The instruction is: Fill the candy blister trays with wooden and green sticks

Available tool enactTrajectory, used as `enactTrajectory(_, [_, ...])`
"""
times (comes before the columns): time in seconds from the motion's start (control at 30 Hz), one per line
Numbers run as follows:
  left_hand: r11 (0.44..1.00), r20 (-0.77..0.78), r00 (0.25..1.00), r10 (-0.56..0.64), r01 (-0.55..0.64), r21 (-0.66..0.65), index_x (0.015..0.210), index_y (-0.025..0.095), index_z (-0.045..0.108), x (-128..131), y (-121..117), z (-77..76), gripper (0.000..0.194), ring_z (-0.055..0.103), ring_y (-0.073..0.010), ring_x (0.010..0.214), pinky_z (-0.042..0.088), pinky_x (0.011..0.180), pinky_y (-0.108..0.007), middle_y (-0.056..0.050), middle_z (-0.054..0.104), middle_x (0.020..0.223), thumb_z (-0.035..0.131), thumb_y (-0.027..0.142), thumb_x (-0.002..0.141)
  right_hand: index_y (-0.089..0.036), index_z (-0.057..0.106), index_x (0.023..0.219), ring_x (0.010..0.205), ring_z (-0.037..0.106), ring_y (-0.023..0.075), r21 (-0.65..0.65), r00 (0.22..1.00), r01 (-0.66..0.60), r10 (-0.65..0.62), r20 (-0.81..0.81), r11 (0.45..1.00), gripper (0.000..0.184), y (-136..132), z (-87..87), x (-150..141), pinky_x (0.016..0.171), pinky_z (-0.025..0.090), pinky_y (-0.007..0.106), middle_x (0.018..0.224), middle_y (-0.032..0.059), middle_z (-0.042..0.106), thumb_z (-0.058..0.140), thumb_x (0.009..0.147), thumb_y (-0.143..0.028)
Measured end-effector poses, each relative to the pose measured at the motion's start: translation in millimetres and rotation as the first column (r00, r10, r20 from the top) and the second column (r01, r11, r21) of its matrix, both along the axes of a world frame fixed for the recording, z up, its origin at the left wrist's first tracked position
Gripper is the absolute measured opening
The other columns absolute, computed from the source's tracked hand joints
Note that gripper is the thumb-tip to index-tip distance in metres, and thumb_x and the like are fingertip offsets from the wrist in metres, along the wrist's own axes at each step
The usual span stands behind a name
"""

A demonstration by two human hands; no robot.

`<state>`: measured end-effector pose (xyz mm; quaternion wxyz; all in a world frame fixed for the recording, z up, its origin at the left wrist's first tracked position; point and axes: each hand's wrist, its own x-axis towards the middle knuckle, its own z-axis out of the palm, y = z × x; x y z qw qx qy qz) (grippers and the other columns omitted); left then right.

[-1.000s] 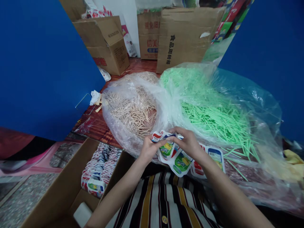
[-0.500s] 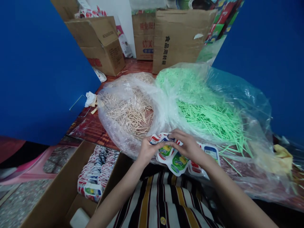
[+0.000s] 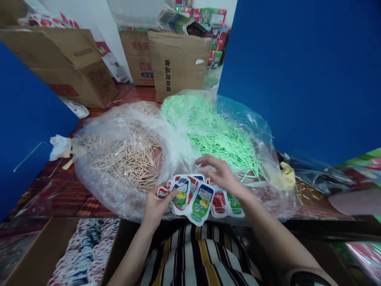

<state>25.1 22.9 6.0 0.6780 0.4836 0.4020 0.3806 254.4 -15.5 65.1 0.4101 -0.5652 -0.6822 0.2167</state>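
My left hand [image 3: 157, 207] is closed on several flat, bottle-shaped printed packets [image 3: 201, 203] marked Sprite, which fan out to its right over the table's front edge. My right hand [image 3: 219, 174] hovers just right of them, its fingers apart and holding nothing. Beneath the right wrist lie more packets of the same shape, one a red Cola packet [image 3: 219, 203]. Beyond the right hand, thin green sticks [image 3: 229, 149] fill an opened clear plastic bag. Short pale wooden sticks [image 3: 133, 163] lie in another clear bag behind my left hand.
At lower left, a cardboard box [image 3: 35, 248] holds rows of packed packets [image 3: 80, 252]. Cardboard cartons [image 3: 180, 67] stand at the back. Blue panels [image 3: 297, 79] rise on both sides. A yellow cloth-like scrap [image 3: 287, 176] and crumpled clear plastic [image 3: 324, 180] lie at the right.
My right hand has let go of the packets and opened, moving away from the left hand. The left hand keeps its hold. The view has turned to the right.
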Motion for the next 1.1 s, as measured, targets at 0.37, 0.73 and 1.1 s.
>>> enactTrajectory(0.37, [0.996,0.009,1.0,0.01,-0.009,-0.086,0.082,0.013,0.072,12.7,-5.3,1.1,0.026,0.07,-0.0198,0.073,0.057,0.07,-0.028,-0.006,0.076,0.082,0.081,0.026,0.062,-0.012,0.07,0.079,0.08,0.062,0.0232,-0.125,0.638,0.501,-0.268,0.721,0.856,0.011,58.1,-25.6,141.1,0.068,0.04,0.028,0.09,0.0133,0.067,0.064,0.072,-0.018])
enactTrajectory(0.73, [0.994,0.047,0.997,-0.056,0.06,-0.088,0.086,0.012,0.072,11.5,-5.4,0.4,0.029,0.07,-0.0213,0.074,0.057,0.07,-0.03,-0.007,0.076,0.083,0.079,0.029,0.064,-0.017,0.053,0.058,0.065,0.051,0.0165,-0.038,0.67,0.455,-0.314,0.672,0.889,0.024,64.6,-39.2,162.4,0.06,0.032,0.026,0.07,0.0056,0.058,0.064,0.074,-0.032])
enactTrajectory(1.1, [0.995,0.021,0.999,-0.032,0.034,-0.098,0.088,0.014,0.073,15.7,-7.1,-3.2,0.028,0.07,-0.019,0.075,0.057,0.073,-0.028,-0.006,0.076,0.087,0.08,0.024,0.063,-0.019,0.045,0.063,0.048,0.036,0.011,0.199,0.704,0.608,-0.638,0.313,0.769,0.042,36.4,-30.8,168.9,0.048,0.026,0.025,0.051,-0.0027,0.041,0.046,0.083,-0.056])
